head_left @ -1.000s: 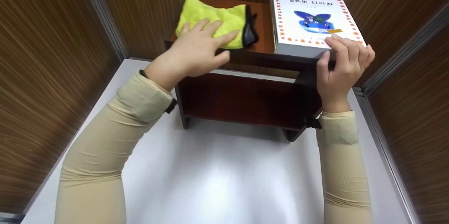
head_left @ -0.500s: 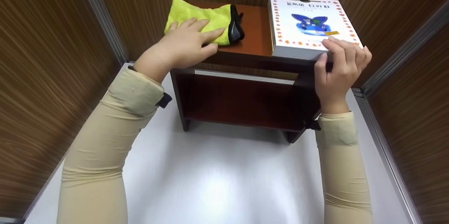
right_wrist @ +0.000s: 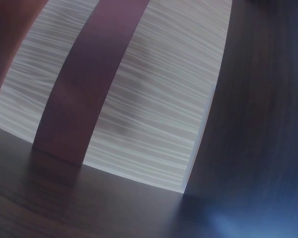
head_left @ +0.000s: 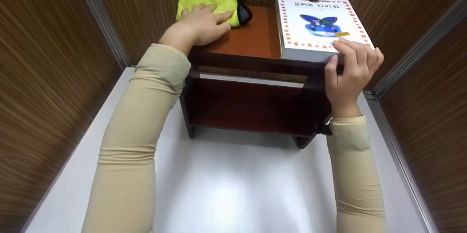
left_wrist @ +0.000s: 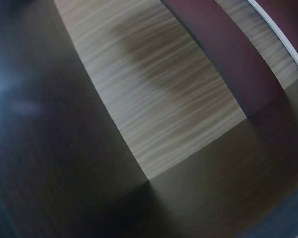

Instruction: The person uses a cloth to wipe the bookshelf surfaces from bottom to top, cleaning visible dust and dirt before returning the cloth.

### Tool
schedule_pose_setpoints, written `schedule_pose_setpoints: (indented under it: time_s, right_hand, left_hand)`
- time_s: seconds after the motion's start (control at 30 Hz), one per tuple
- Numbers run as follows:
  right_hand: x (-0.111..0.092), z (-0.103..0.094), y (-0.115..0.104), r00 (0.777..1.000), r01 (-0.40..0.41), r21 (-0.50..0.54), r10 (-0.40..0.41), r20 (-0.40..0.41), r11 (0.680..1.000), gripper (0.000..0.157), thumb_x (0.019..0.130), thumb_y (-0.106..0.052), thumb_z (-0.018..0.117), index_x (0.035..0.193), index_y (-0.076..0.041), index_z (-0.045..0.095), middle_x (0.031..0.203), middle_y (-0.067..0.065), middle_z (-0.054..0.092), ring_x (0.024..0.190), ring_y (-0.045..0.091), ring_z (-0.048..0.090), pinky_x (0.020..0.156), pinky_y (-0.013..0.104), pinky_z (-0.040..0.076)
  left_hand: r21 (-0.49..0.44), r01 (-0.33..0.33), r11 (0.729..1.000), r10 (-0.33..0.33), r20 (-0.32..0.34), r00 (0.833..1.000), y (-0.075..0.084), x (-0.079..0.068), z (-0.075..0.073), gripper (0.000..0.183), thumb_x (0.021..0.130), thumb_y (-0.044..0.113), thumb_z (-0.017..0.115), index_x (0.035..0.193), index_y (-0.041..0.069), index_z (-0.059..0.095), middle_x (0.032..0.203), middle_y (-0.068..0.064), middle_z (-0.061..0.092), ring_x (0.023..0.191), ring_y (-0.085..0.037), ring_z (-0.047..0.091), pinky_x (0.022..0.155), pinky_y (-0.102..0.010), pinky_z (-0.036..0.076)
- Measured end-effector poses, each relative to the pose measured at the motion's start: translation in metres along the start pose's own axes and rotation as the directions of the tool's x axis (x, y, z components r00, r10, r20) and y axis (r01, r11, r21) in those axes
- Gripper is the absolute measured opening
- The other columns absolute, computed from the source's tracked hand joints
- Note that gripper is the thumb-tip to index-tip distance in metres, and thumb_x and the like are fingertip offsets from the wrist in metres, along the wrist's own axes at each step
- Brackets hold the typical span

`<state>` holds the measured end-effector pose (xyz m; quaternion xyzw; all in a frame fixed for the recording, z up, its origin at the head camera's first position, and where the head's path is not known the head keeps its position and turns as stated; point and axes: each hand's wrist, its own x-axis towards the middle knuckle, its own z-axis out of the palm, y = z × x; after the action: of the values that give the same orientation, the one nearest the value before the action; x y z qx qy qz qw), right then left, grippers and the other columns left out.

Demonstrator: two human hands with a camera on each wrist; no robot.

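Note:
In the head view, my left hand (head_left: 202,27) lies palm down on a folded yellow-green cloth (head_left: 224,1) with a dark edge. Its fingers are spread and nearly straight. The cloth sits at the back left of a small wooden shelf's reddish-brown top (head_left: 257,41). On the right of that top lies a stack of books (head_left: 321,12); the upper cover is white with a blue butterfly. My right hand (head_left: 354,70) holds the stack's front right corner, fingers bent over the cover and thumb against the front side. Neither wrist view shows a hand.
Below the top is a lower shelf board (head_left: 248,105). Wood-grained panels (head_left: 47,43) close in the left, back and right, and a whitish floor (head_left: 226,189) lies in front. The wrist views show a dark reddish bar (right_wrist: 84,74) and panels at close range.
The left hand and the cloth have slid left and then back toward the rear panel, baring more of the shelf top. The right hand stays on the stack.

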<state>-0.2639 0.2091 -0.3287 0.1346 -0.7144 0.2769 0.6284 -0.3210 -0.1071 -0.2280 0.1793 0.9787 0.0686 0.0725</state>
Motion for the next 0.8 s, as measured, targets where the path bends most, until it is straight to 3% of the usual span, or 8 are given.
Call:
schedule_pose_setpoints:
  time_s: [0.27, 0.47, 0.8]
  right_hand:
    - [0.001, 0.0, -0.001, 1.0, 0.003, -0.002, -0.003, -0.005, 1.0, 0.03, 0.079, -0.028, 0.05, 0.089, -0.008, 0.071, 0.097, -0.001, 0.067, 0.096, 0.023, 0.052, 0.103, 0.04, 0.021]
    - [0.0, 0.001, 0.0, 1.0, 0.006, 0.0, -0.006, 0.007, 1.0, 0.03, 0.079, -0.028, 0.05, 0.089, -0.009, 0.071, 0.098, -0.002, 0.067, 0.097, 0.023, 0.052, 0.103, 0.039, 0.021]
    - [0.001, 0.001, -0.003, 1.0, 0.006, -0.007, -0.006, -0.012, 1.0, 0.029, 0.079, -0.026, 0.05, 0.088, -0.008, 0.071, 0.096, -0.002, 0.067, 0.095, 0.024, 0.052, 0.102, 0.039, 0.022]
  left_hand:
    - [0.019, 0.066, 0.998, -0.067, 0.025, 0.997, 0.003, 0.016, -0.006, 0.055, 0.095, 0.051, 0.012, 0.148, 0.04, 0.003, 0.156, -0.009, -0.004, 0.14, -0.034, -0.007, 0.104, -0.063, -0.003]
    - [0.013, 0.106, 0.994, -0.106, 0.007, 0.994, 0.001, 0.025, -0.005, 0.056, 0.095, 0.051, 0.012, 0.148, 0.038, 0.0, 0.156, -0.008, -0.007, 0.14, -0.034, -0.009, 0.105, -0.061, -0.005]
    - [0.015, 0.097, 0.995, -0.097, -0.017, 0.995, 0.004, 0.027, -0.002, 0.056, 0.095, 0.053, 0.011, 0.148, 0.037, 0.0, 0.156, -0.007, -0.007, 0.14, -0.033, -0.011, 0.105, -0.061, -0.008]
